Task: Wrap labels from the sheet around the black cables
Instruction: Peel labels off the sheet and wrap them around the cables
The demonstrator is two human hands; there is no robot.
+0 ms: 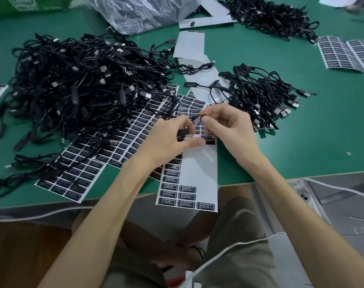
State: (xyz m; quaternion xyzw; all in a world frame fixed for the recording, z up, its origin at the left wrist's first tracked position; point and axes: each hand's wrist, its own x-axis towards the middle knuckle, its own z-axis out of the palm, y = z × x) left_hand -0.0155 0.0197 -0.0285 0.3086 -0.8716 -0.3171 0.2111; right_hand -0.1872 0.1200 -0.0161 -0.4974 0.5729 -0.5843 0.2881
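Forearms reach out over the lap to the green bench [301, 142], and both hands work just above the label sheet [199, 169] that hangs over its near edge. The left hand [170, 140] has a narrow grip, thumb and fingers pinching the small black block of a cable [183, 132]. The right hand [228, 125] also has a narrow grip, thumb and forefinger holding a label [198, 119] close against that block. I judge this wrap to be under way and not yet closed; whether the label already sticks to the cable cannot be told.

As for the whole job, much is left. The label sheet is bare backing through most of its middle, with a few rows of labels at its near end and some more under the hands, so it looks largely used. Peeled backing strips [190, 44] farther up the bench suggest that other sheets are finished.

To the right lies a smaller bundle of cables [260, 96] with plugs lined up together, probably the done ones, though no labels can be made out on them. To the left a big tangled heap [79, 84] lies partly over full sheets [81, 173], most likely waiting. A far heap [270, 15] and another sheet [347, 53] sit at the far right; their state is unclear.
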